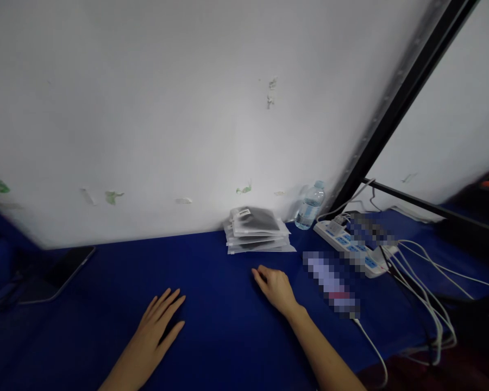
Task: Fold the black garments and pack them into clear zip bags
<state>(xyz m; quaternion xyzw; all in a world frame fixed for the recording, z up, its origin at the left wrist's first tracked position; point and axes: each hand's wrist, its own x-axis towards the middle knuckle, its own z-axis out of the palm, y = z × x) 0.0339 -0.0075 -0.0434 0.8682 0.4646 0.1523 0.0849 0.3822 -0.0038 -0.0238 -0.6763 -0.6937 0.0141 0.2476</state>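
My left hand (155, 328) lies flat on the blue table (215, 315), its fingers stretched out and nothing in it. To the right, my right hand (275, 287) rests on the same surface with its fingers curled in; nothing shows in it. Just beyond the right hand, near the wall, is a stack of zip bags (257, 231) with dark contents, the top one bearing a small white label. Neither hand touches the stack.
A water bottle (309, 206) leans by the wall. A white power strip (336, 237) with plugs and cables lies at the right, beside a blurred-out device (330, 282) on a white cable. At the far left is a dark tablet (61, 271). A black frame (395, 111) rises at the right.
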